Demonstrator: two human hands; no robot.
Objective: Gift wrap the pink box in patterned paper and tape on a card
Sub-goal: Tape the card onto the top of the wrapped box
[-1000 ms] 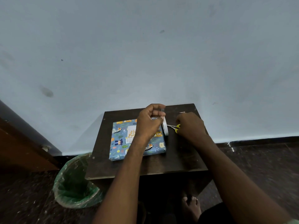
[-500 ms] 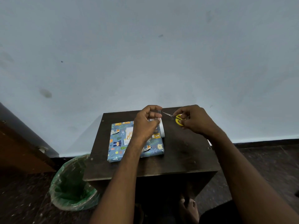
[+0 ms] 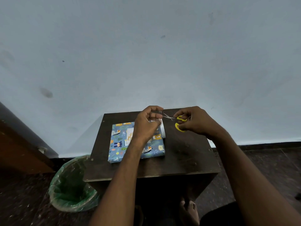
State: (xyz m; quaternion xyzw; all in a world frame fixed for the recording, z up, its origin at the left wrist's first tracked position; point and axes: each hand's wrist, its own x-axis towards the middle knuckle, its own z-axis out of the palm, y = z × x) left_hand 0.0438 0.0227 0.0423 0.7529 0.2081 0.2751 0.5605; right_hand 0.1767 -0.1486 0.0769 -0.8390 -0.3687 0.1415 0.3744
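Yellow-handled scissors (image 3: 177, 121) sit in your right hand (image 3: 196, 122), fingers curled through and around the loops, thin blades parted and pointing left toward your other hand. Your left hand (image 3: 146, 123) is up over the far right corner of the wrapped box (image 3: 120, 144), thumb and fingers curled, pinching a clear strip of tape (image 3: 157, 112) held up between them; the blade tips are right at that strip. Just under the hand, a white tape roll (image 3: 163, 131) stands on edge, tight against the box's right side.

Your box lies flat on the dark wooden table (image 3: 184, 152), left of centre, dressed in blue paper with animal prints. On its top face lies a white card (image 3: 129, 136) with gold lettering, its right part hidden behind your wrist.

Now the edges: the box's left side runs close to the table's left edge, and its near edge leaves a band of bare wood before the front lip. To the right of the roll the tabletop is bare wood all the way to the right edge, under your right forearm. The far edge of the table sits just beyond both hands, close to the pale wall (image 3: 146, 54).

Down on the floor at the left, a bin with a green liner (image 3: 71, 186) stands against the table's near left corner. Your bare foot (image 3: 189, 209) shows below the front edge.
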